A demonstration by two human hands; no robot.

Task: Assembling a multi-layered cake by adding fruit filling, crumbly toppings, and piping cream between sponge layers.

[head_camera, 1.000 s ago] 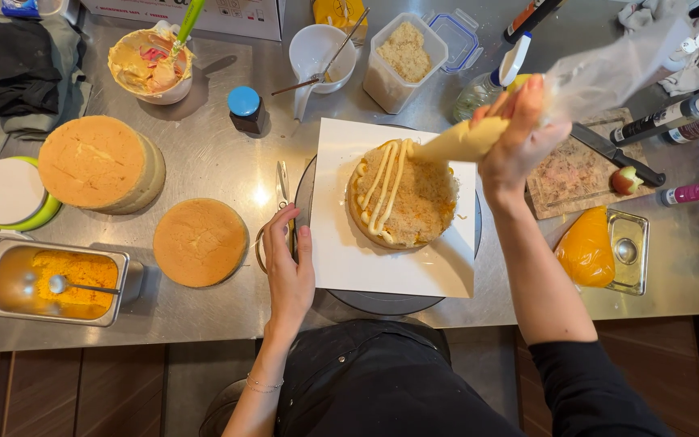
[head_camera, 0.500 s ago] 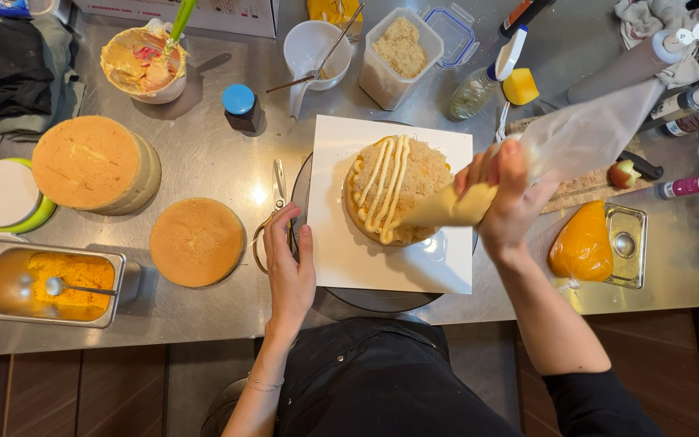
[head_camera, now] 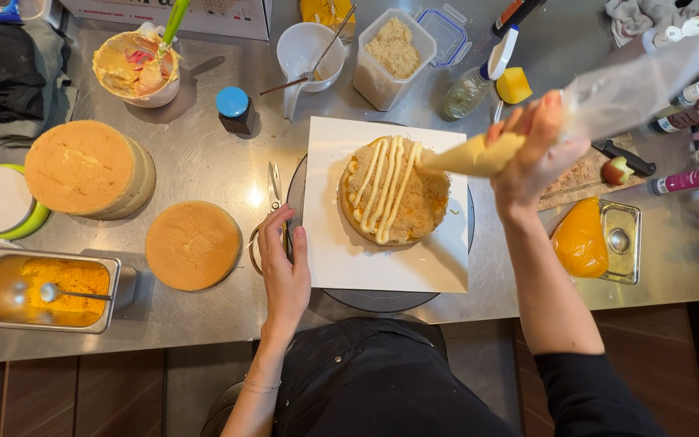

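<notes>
My right hand (head_camera: pixel 531 154) grips a clear piping bag (head_camera: pixel 479 155) of pale yellow cream, its tip at the right edge of a round crumb-topped cake layer (head_camera: pixel 422 198). Several cream stripes run across the cake's left half. The cake sits on a white square board (head_camera: pixel 382 263) atop a dark turntable (head_camera: pixel 366 298). My left hand (head_camera: pixel 283 263) rests on the turntable's left rim, beside scissors (head_camera: pixel 273 194).
On the steel counter: a flat sponge layer (head_camera: pixel 192 245), a taller sponge stack (head_camera: pixel 89 168), a metal pan with orange crumbs and a spoon (head_camera: pixel 46 291), a cream bowl (head_camera: pixel 135 69), a crumb tub (head_camera: pixel 392 57), a white jug (head_camera: pixel 305 53), an orange piping bag (head_camera: pixel 580 241), bottles at right.
My right hand moved the piping bag back up along the cake, adding another cream stripe toward the middle. The left hand stayed on the turntable's rim.
</notes>
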